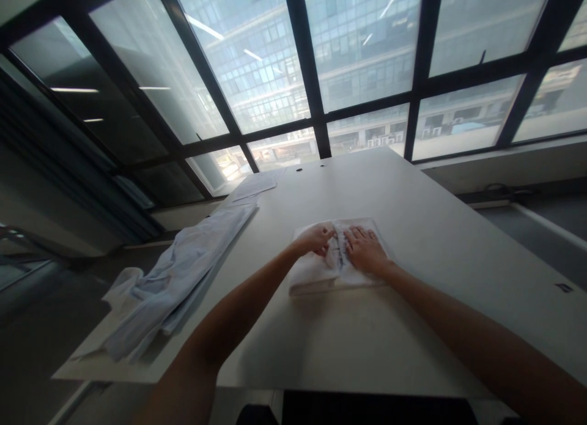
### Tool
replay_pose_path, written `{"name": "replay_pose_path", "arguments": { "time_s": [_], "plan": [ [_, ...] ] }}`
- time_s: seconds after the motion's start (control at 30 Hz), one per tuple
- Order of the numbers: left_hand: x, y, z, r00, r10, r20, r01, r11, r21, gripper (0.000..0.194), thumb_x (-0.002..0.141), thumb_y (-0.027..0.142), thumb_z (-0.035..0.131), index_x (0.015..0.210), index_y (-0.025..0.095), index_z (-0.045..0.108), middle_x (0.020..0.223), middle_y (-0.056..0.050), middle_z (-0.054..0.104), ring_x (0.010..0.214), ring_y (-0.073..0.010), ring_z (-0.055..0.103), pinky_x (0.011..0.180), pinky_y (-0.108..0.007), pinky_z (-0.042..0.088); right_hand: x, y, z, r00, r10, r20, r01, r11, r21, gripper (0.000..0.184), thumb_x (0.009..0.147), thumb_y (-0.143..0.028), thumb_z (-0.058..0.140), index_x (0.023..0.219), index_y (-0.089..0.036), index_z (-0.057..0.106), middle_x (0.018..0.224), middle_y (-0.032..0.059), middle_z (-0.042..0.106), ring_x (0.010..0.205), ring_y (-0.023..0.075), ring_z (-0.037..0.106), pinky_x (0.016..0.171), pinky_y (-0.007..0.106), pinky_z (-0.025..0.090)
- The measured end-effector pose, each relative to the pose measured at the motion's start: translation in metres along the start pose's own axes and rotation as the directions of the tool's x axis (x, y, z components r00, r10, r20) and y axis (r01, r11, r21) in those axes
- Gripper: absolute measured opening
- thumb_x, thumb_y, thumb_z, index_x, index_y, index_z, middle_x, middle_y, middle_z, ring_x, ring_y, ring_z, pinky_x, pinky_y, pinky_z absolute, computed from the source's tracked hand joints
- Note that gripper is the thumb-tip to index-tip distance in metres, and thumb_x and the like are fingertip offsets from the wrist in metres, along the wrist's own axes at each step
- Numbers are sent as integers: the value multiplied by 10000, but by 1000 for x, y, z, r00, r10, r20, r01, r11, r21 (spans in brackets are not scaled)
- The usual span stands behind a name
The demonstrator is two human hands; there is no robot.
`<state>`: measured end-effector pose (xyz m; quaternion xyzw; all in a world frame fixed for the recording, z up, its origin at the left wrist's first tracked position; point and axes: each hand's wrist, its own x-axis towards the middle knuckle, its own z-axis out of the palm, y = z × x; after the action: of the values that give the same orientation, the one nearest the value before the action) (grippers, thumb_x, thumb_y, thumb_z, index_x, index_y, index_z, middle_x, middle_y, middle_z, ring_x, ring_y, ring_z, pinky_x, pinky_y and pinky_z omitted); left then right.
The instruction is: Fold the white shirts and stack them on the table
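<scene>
A folded white garment (pixel 316 275) lies on the white table (pixel 413 229), a little ahead of me. My left hand (pixel 316 238) rests on its upper middle with fingers curled, pinching the fabric near a dark line of trim. My right hand (pixel 364 249) lies just to the right of that line, fingers stretched forward and pressed flat on the cloth. Both hands nearly touch each other.
A heap of pale blue and white clothes (pixel 174 278) lies along the table's left edge. Sheets of paper (pixel 257 185) sit at the far left corner. Large windows (pixel 367 64) with dark frames stand beyond the table.
</scene>
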<state>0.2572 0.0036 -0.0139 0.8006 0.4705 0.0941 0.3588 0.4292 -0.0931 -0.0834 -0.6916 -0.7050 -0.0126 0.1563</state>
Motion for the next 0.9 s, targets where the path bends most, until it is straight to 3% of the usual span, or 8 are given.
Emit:
{"name": "replay_pose_path", "arguments": {
  "time_s": [0.07,0.17,0.23,0.4,0.7,0.83,0.9],
  "plan": [
    [8,-14,-13,986,92,-142,-79,992,94,223,943,331,589,942,155,725,874,-95,757,800,-206,729,769,-312,599,0,-1,-1,1000,-1,-15,1,1000,9,562,1050,-362,300,1540,-136,454,1608,163,415,1487,321,343,1207,547,234],
    [18,-44,-31,907,186,-377,-136,978,155,224,926,252,581,1073,167,728,1151,-127,742,1088,-242,682,1008,-367,520,-1,-2,-4,999,-20,-37,22,999,43,528,1041,-323,327,1506,-142,501,1584,158,453,1475,299,368,1211,518,238],
    [22,-65,-38,877,193,-440,-144,979,143,260,928,265,575,1120,164,719,1171,-124,737,1111,-244,671,1040,-381,498,-1,-3,-5,998,-47,-41,50,996,76,519,1033,-300,346,1502,-145,507,1574,147,470,1468,281,384,1216,490,243],
    [31,-101,-44,888,190,-420,-190,981,42,348,949,352,536,1172,137,695,1085,-115,755,996,-220,702,930,-350,538,-2,-3,-7,997,-79,-26,81,992,98,518,1030,-291,354,1501,-143,511,1560,145,490,1451,273,415,1216,469,254],
    [44,-112,-57,909,260,-326,-310,944,-112,453,869,418,598,1200,116,668,857,-37,719,765,-160,624,712,-270,511,-2,-2,-7,996,-84,-44,87,993,81,500,1029,-286,368,1479,-150,537,1545,132,511,1426,271,444,1211,445,269],
    [45,-109,-63,901,296,-318,-304,952,25,372,882,372,606,1161,136,679,847,-33,687,741,-157,616,732,-287,525,-1,-2,-8,996,-86,-38,88,994,64,503,1018,-279,391,1484,-153,533,1542,129,515,1423,272,448,1208,442,275],
    [43,-102,-61,895,298,-332,-266,954,138,296,879,309,618,1112,147,702,946,-67,690,801,-178,640,818,-339,545,-1,-3,-8,996,-78,-39,80,995,62,502,1016,-277,393,1483,-162,536,1542,125,515,1423,272,447,1208,448,276]
  ]
}}
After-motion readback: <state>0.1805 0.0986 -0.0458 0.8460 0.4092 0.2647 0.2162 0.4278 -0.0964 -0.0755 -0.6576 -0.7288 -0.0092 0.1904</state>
